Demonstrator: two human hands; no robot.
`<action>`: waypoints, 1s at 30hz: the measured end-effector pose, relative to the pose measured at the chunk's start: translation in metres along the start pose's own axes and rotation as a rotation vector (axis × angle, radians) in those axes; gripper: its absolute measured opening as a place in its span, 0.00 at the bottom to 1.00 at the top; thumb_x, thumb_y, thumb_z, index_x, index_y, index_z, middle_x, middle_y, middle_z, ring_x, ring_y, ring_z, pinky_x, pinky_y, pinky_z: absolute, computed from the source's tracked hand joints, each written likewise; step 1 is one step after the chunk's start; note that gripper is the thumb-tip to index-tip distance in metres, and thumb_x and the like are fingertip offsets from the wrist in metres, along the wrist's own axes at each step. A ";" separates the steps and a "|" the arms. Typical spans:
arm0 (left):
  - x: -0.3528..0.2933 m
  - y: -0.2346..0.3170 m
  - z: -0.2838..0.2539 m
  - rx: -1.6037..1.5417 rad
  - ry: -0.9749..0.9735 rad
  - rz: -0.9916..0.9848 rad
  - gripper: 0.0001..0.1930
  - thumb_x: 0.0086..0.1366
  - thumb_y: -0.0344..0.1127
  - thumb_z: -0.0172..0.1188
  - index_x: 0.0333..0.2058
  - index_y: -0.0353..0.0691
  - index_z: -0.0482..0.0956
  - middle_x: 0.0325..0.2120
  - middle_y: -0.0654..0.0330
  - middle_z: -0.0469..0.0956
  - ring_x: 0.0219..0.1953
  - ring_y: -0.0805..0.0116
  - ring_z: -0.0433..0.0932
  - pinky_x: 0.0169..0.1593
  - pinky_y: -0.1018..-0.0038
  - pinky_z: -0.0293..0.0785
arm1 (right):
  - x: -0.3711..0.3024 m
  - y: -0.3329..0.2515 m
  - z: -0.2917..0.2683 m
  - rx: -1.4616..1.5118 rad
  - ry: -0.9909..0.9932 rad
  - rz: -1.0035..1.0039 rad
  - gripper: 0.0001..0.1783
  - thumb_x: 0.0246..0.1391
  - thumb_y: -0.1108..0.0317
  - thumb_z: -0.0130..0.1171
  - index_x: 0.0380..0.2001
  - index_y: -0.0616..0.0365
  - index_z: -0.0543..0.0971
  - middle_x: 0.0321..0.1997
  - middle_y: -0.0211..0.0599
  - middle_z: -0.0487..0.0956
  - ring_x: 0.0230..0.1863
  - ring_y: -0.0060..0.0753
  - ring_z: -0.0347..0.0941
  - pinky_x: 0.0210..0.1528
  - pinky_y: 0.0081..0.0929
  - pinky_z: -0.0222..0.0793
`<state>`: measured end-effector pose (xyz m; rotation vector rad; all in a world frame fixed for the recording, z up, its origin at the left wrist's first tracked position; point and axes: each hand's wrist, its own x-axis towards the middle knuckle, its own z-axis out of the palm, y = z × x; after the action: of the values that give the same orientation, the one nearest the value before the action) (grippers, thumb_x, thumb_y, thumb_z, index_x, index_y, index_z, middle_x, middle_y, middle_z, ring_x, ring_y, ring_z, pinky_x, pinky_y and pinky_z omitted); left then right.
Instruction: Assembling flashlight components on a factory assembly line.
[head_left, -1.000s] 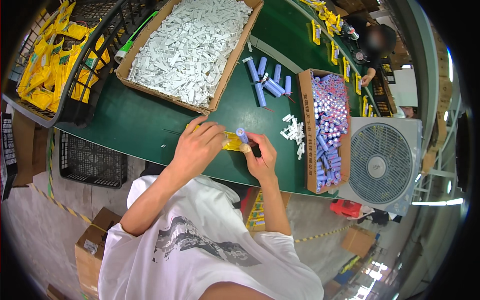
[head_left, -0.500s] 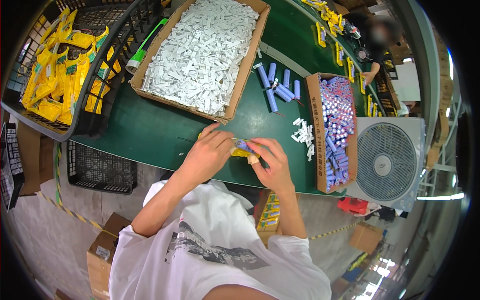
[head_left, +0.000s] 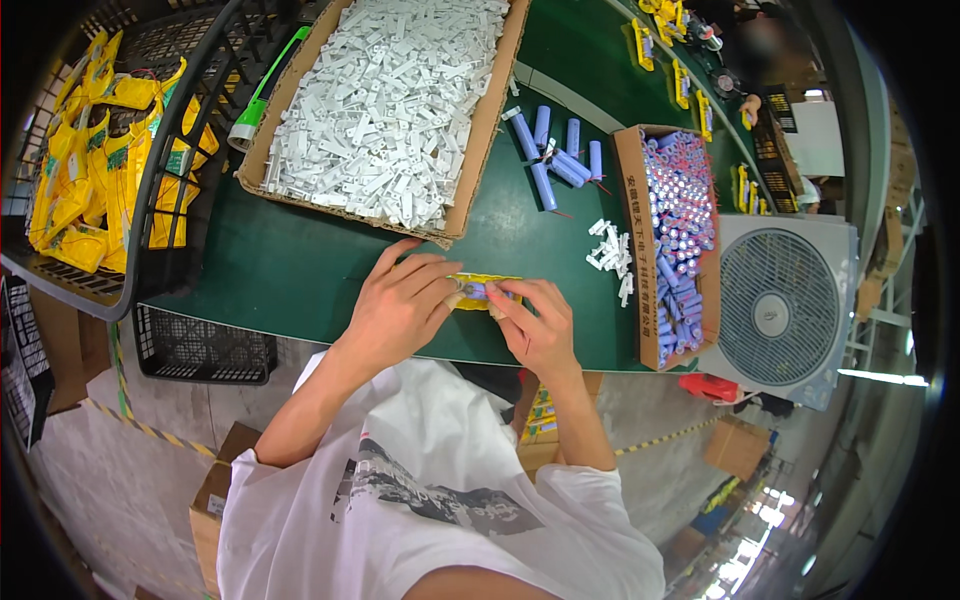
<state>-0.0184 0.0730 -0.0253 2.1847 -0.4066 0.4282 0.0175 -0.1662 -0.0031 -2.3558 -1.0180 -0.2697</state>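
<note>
Both hands work close together over the near edge of the green table. Between them lies a yellow plastic casing (head_left: pixel 484 277) with a purple cylindrical battery cell (head_left: pixel 474 291) in it. My left hand (head_left: pixel 402 305) has its fingers bent round the casing's left end and hides it. With thumb and fingers pinched, my right hand (head_left: pixel 537 322) grips the casing's right part at the cell. A thin reddish wire shows against the right hand. The fingertips cover much of the casing.
A cardboard box of white plastic pieces (head_left: pixel 262 178) stands ahead. Loose purple cells (head_left: pixel 568 168) and small white pieces (head_left: pixel 608 250) lie right of it, beside a box of cells (head_left: pixel 645 270) and a fan (head_left: pixel 770 315). A black crate (head_left: pixel 150 215) holds yellow casings, left.
The yellow casing shows more between my hands, and my right fingers have closed down nearer the cell. The whole view has shifted slightly. A co-worker's hand at the far right has moved.
</note>
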 end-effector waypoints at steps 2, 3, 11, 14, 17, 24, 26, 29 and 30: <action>0.000 0.000 -0.001 0.000 0.007 0.007 0.07 0.56 0.25 0.70 0.34 0.38 0.84 0.46 0.60 0.87 0.51 0.61 0.84 0.64 0.54 0.73 | 0.001 -0.003 -0.001 -0.036 0.003 -0.022 0.21 0.52 0.75 0.71 0.51 0.47 0.88 0.47 0.30 0.84 0.43 0.38 0.81 0.46 0.36 0.76; 0.000 -0.001 -0.001 -0.001 0.001 0.002 0.07 0.56 0.25 0.70 0.34 0.38 0.84 0.46 0.60 0.87 0.51 0.61 0.84 0.64 0.54 0.73 | 0.001 -0.005 -0.002 -0.032 0.000 -0.016 0.21 0.52 0.75 0.71 0.51 0.47 0.88 0.47 0.30 0.84 0.43 0.38 0.81 0.46 0.36 0.76; 0.003 -0.003 -0.004 -0.044 -0.044 0.029 0.06 0.56 0.26 0.72 0.32 0.37 0.83 0.45 0.60 0.87 0.49 0.60 0.85 0.59 0.60 0.78 | -0.001 -0.029 -0.008 -0.251 -0.208 0.004 0.23 0.56 0.61 0.70 0.55 0.53 0.84 0.57 0.34 0.81 0.57 0.40 0.77 0.57 0.42 0.73; 0.006 -0.004 -0.005 -0.016 -0.037 0.050 0.07 0.55 0.27 0.73 0.32 0.37 0.83 0.45 0.60 0.87 0.49 0.59 0.85 0.59 0.59 0.78 | -0.003 -0.027 -0.006 -0.308 -0.248 -0.020 0.24 0.58 0.59 0.68 0.57 0.53 0.83 0.61 0.37 0.80 0.60 0.43 0.76 0.61 0.46 0.72; 0.005 -0.002 -0.010 0.002 -0.042 0.044 0.12 0.54 0.30 0.75 0.36 0.37 0.83 0.47 0.58 0.86 0.50 0.55 0.84 0.59 0.58 0.79 | 0.006 -0.020 -0.013 -0.200 -0.257 -0.022 0.23 0.58 0.62 0.69 0.57 0.51 0.84 0.63 0.40 0.79 0.62 0.46 0.75 0.63 0.46 0.71; -0.004 -0.004 -0.016 0.063 -0.011 0.040 0.25 0.52 0.32 0.77 0.48 0.35 0.81 0.51 0.50 0.82 0.53 0.45 0.80 0.58 0.53 0.77 | 0.007 0.025 -0.015 0.131 -0.219 -0.074 0.20 0.53 0.68 0.73 0.51 0.44 0.88 0.58 0.42 0.81 0.55 0.46 0.81 0.54 0.40 0.80; -0.008 -0.006 -0.025 0.108 -0.012 0.053 0.27 0.52 0.33 0.77 0.50 0.34 0.81 0.52 0.49 0.82 0.54 0.43 0.79 0.57 0.52 0.76 | 0.009 0.036 -0.020 0.205 -0.309 -0.117 0.20 0.54 0.67 0.73 0.51 0.43 0.88 0.55 0.40 0.82 0.51 0.44 0.82 0.51 0.37 0.82; -0.032 -0.015 -0.041 0.135 0.039 0.014 0.25 0.62 0.39 0.73 0.54 0.33 0.78 0.53 0.43 0.80 0.53 0.39 0.79 0.57 0.52 0.76 | 0.014 0.033 -0.052 0.088 -0.210 -0.221 0.20 0.52 0.65 0.76 0.50 0.42 0.88 0.54 0.38 0.83 0.47 0.41 0.84 0.48 0.37 0.83; -0.036 -0.015 -0.046 0.140 0.059 -0.022 0.22 0.66 0.36 0.69 0.54 0.32 0.77 0.51 0.43 0.81 0.50 0.39 0.79 0.55 0.53 0.77 | 0.020 0.035 -0.068 0.070 -0.188 -0.227 0.20 0.52 0.65 0.76 0.50 0.42 0.88 0.54 0.38 0.83 0.47 0.41 0.84 0.48 0.37 0.83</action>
<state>-0.0509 0.1234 -0.0251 2.3034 -0.3290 0.5215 0.0588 -0.2122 0.0467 -2.2349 -1.3647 -0.0959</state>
